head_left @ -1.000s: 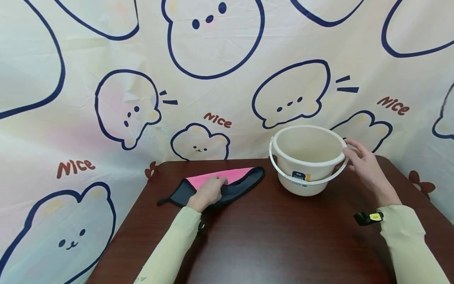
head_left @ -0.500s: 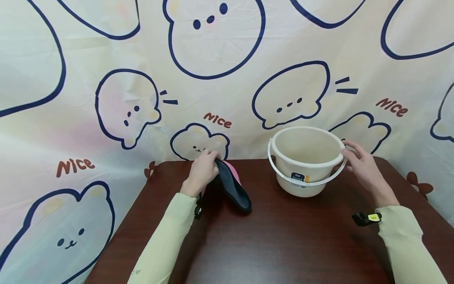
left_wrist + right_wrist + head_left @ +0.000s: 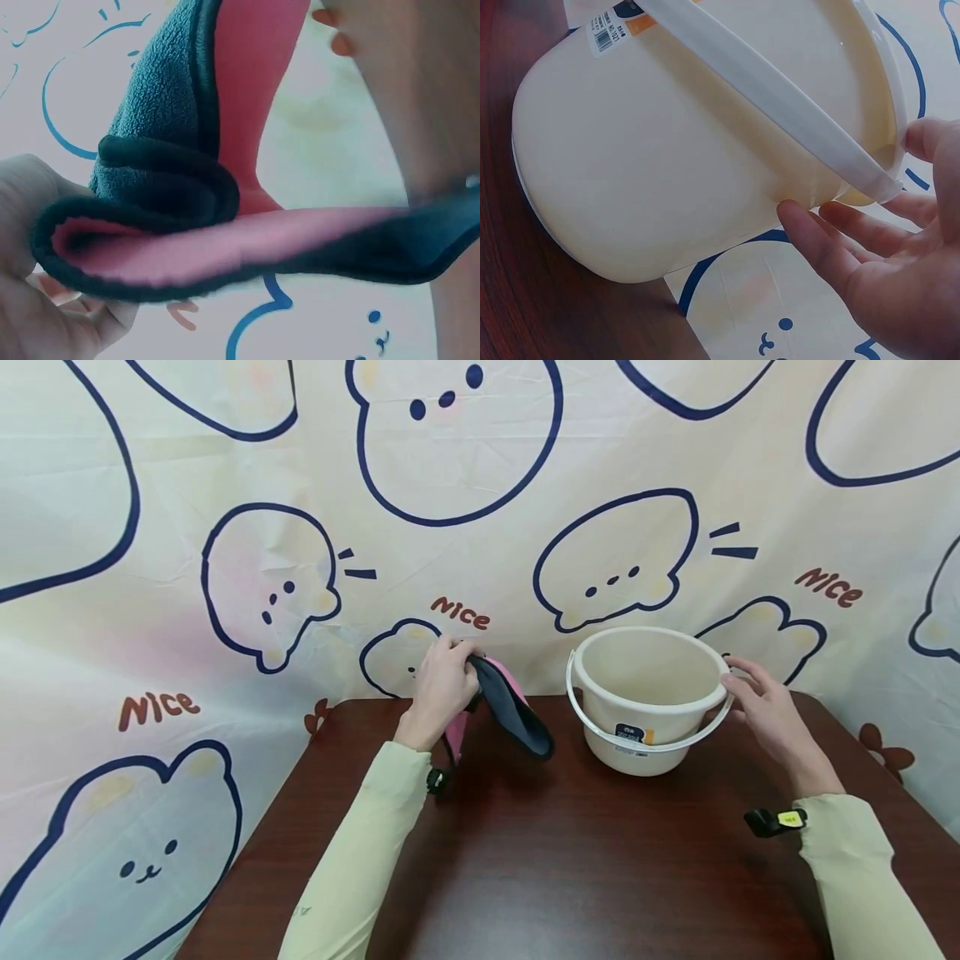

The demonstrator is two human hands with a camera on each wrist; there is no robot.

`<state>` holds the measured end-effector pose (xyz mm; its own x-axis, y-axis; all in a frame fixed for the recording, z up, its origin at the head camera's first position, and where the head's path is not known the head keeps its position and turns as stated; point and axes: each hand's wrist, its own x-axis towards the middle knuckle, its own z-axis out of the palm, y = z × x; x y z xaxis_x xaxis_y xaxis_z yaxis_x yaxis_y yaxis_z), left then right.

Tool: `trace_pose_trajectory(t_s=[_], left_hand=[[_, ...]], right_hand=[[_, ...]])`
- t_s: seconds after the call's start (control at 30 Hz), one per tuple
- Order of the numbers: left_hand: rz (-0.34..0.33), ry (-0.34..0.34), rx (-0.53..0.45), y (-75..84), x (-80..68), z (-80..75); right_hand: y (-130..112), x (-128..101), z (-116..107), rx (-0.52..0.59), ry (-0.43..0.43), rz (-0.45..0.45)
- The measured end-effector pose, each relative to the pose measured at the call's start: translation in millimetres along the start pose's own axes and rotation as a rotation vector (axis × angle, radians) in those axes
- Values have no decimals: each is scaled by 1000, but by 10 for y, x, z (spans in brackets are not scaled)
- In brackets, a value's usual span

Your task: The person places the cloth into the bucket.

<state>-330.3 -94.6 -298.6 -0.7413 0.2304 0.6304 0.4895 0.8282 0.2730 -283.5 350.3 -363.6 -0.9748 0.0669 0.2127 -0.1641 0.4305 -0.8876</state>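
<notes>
Cloth, pink and dark grey, hangs folded above the tabletop, left of the bucket; on my feed its long flap slants down toward the bucket. My left hand's fingers clamp its top fold; my right hand's hold the bucket's rim.

Indoor nook: table, cartoon-print curtain
</notes>
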Motion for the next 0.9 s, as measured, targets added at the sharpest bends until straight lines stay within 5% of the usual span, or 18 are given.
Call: trace_pose_trajectory(t_s=[0.57, 0.9], left_hand=[[14, 207, -301, 646, 403, -199], [88, 370, -482, 1051, 471, -189]], right_hand=[[-11, -16, -33, -18, -2, 7], [0, -7, -34, -31, -1, 8]])
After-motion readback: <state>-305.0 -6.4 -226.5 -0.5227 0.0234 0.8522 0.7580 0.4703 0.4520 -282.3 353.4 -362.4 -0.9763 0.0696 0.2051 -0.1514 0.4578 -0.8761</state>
